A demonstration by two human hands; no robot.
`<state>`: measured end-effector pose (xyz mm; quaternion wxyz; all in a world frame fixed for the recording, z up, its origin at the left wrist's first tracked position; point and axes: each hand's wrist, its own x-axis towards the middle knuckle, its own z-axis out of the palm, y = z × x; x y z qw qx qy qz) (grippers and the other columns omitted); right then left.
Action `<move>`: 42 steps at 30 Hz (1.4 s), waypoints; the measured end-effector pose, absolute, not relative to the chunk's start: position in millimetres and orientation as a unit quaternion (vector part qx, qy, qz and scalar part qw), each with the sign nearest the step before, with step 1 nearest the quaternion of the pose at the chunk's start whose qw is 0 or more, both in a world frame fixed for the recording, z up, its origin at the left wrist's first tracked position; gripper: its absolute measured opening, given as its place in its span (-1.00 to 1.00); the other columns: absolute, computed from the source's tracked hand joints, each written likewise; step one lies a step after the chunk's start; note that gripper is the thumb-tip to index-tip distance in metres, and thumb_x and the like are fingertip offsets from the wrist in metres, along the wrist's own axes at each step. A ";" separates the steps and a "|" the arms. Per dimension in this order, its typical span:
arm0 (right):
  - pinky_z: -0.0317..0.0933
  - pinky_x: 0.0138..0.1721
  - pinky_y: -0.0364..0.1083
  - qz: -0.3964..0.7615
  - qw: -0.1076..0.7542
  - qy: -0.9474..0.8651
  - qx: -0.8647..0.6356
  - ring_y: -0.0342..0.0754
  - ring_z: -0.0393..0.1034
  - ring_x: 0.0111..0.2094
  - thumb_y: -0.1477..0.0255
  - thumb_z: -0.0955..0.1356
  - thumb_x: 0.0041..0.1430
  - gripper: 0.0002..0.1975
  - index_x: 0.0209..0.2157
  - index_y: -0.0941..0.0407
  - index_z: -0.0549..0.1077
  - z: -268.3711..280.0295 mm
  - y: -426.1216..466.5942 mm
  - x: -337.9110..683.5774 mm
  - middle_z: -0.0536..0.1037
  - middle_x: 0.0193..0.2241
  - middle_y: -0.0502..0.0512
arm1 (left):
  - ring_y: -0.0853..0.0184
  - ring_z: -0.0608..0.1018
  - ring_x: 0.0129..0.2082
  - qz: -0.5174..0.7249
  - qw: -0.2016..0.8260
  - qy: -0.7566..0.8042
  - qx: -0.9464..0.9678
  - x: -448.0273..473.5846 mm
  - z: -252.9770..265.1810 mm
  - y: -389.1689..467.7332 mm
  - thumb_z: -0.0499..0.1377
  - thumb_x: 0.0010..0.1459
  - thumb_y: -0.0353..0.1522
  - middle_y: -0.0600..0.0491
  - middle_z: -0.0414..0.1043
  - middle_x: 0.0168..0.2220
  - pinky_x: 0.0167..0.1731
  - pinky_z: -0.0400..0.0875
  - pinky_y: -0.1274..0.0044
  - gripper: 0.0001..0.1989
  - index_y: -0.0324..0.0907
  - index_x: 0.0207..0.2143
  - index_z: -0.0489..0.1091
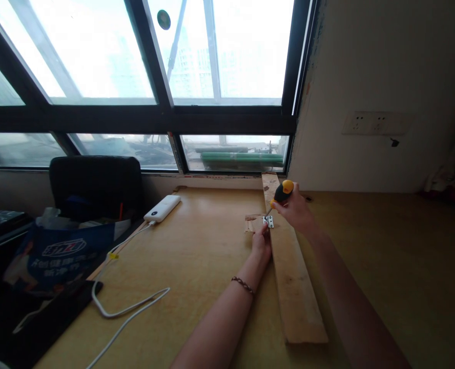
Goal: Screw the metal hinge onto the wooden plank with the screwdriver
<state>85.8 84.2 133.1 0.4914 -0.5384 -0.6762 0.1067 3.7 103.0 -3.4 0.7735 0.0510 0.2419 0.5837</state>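
A long wooden board (294, 287) lies lengthwise on the table, with a short wood piece (251, 223) at its left side. A small metal hinge (269, 221) with screw holes sits where the two meet. My right hand (298, 210) grips a yellow and black screwdriver (282, 192), tilted so that its shaft runs down to the hinge. Close by the screwdriver's tip, my left hand (262, 243) has its fingers drawn together at the hinge's lower left edge. What they pinch is too small to make out.
A white power bank (163, 208) with a white cable (129, 310) rests at the table's left edge. Beyond that edge are a black chair (96, 187) and a blue bag (64, 261). Windows and a wall with sockets (369, 123) border the table's far side.
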 end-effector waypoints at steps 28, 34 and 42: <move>0.22 -0.67 -0.14 0.173 0.550 -0.566 -0.590 -0.10 0.33 -0.71 0.22 0.39 -0.18 -0.68 -0.42 0.16 0.36 126.2 93.0 89.6 0.50 -0.58 0.06 | 0.24 0.52 -0.31 0.588 0.765 0.245 0.093 3.8 -11.1 108.2 0.15 -0.12 -0.42 0.02 0.47 -0.43 -0.24 0.38 0.40 -0.86 -0.22 -0.41 0.37; 0.38 -0.55 -0.09 0.326 0.589 -0.556 -0.488 -0.04 0.46 -0.55 0.32 0.43 -0.24 -0.68 -0.42 0.14 0.31 132.8 89.3 88.3 0.53 -0.40 0.11 | 0.30 0.51 -0.39 0.607 0.741 0.273 0.085 7.0 -14.2 111.3 0.14 -0.09 -0.42 0.04 0.45 -0.47 -0.27 0.38 0.44 -0.91 -0.23 -0.44 0.36; 0.32 -0.62 -0.07 0.089 0.565 -0.557 -0.603 0.04 0.43 -0.63 0.14 0.42 -0.25 -0.57 -0.44 0.15 0.29 132.8 84.1 82.7 0.51 -0.57 0.12 | 0.35 0.49 -0.45 0.622 0.724 0.288 0.082 8.7 -19.6 114.0 0.18 -0.13 -0.41 0.05 0.43 -0.50 -0.27 0.38 0.46 -0.89 -0.24 -0.47 0.35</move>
